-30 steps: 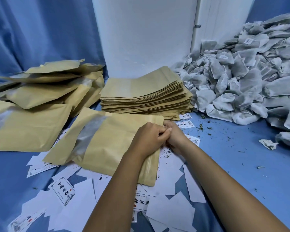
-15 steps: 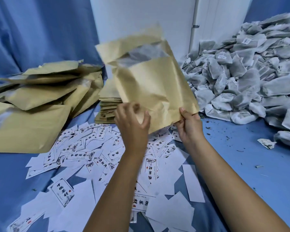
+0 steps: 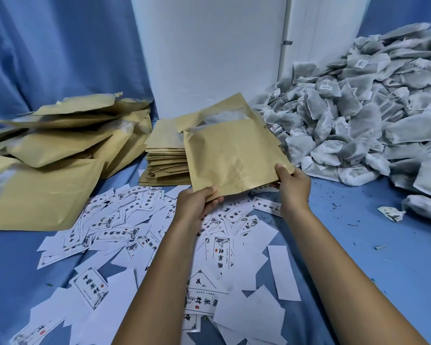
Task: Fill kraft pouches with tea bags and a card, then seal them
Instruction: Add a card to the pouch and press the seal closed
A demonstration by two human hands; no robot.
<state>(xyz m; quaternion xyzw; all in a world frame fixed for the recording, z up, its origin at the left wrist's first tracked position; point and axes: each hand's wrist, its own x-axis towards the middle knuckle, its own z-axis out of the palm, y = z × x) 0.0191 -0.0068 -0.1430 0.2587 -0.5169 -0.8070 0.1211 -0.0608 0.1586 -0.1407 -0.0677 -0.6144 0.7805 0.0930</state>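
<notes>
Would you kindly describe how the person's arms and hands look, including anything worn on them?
Both forearms are bare up to the frame's edge: no sleeves show. The left hand and right hand wear no gloves, and no rings, watch or bracelet are visible. Fingernails look short and unpainted.

My tabletop is draped in blue cloth. On it lie scattered printed cards in front of me, filled kraft pouches at left, a stack of flat pouches behind, and heaped tea bags at right.
</notes>
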